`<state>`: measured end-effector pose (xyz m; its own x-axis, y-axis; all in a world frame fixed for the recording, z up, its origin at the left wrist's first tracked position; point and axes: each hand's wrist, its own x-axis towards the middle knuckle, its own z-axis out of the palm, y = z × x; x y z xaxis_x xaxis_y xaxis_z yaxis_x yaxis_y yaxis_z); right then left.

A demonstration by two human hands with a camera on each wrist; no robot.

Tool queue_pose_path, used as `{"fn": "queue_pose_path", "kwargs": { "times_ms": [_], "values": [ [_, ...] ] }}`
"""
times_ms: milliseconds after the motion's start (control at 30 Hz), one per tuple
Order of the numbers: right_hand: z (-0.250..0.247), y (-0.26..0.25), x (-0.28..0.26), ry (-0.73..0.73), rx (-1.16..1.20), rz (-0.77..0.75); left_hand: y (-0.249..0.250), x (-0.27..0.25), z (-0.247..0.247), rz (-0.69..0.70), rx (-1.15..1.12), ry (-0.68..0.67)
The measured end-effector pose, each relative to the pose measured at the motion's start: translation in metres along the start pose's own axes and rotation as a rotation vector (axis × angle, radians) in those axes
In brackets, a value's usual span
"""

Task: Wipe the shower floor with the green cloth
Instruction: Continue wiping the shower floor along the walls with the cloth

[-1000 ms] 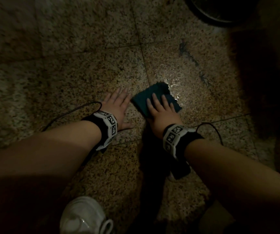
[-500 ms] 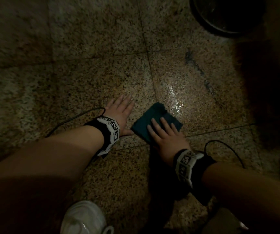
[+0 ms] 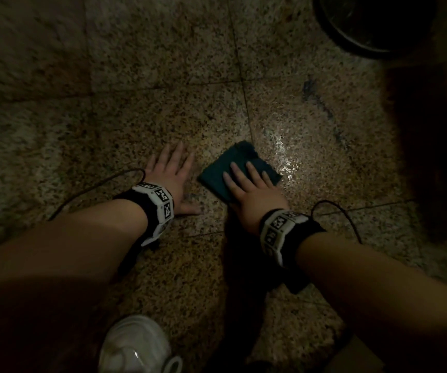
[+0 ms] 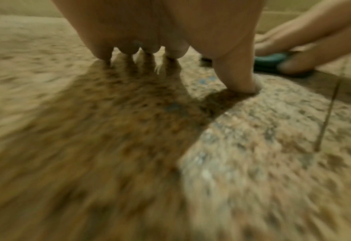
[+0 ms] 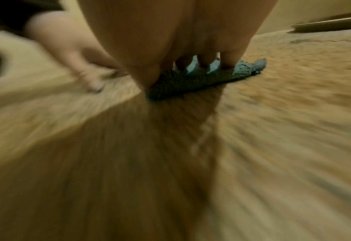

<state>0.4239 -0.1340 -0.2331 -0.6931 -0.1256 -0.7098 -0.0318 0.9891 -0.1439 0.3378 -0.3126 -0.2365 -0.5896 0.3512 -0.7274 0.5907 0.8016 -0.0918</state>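
The green cloth (image 3: 240,157), folded into a small pad, lies on the speckled stone shower floor (image 3: 163,109). My right hand (image 3: 246,181) presses flat on it with straight, spread fingers. The right wrist view shows those fingers (image 5: 230,57) bearing down on the cloth (image 5: 191,79). My left hand (image 3: 170,172) rests flat on the bare floor just left of the cloth, fingers spread, holding nothing. In the left wrist view its fingertips (image 4: 141,48) touch the tile, with the cloth (image 4: 271,59) off to the right.
A wet, shiny patch (image 3: 284,157) sits right of the cloth, and a dark streak (image 3: 322,109) beyond it. A dark round basin (image 3: 365,28) stands at the far right. My white shoe (image 3: 136,345) is at the near edge. The right side is in deep shadow.
My right hand drew the cloth back toward me, then pushed it forward again beside the wet patch. The left hand stayed planted on the floor.
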Motion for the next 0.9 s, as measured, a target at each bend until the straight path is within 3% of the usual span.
{"fn": "queue_pose_path", "kwargs": {
  "times_ms": [233, 633, 900],
  "values": [
    [-0.007, -0.010, 0.009, 0.009, 0.029, 0.021, -0.015, -0.008, 0.005, -0.031, 0.015, -0.048],
    [0.037, -0.015, -0.034, -0.141, -0.179, -0.181, -0.028, -0.011, 0.005, 0.042, 0.032, -0.104],
    [0.020, -0.022, -0.014, -0.056, -0.118, -0.173, -0.033, -0.017, 0.007, 0.053, 0.063, -0.086]
  ]
}}
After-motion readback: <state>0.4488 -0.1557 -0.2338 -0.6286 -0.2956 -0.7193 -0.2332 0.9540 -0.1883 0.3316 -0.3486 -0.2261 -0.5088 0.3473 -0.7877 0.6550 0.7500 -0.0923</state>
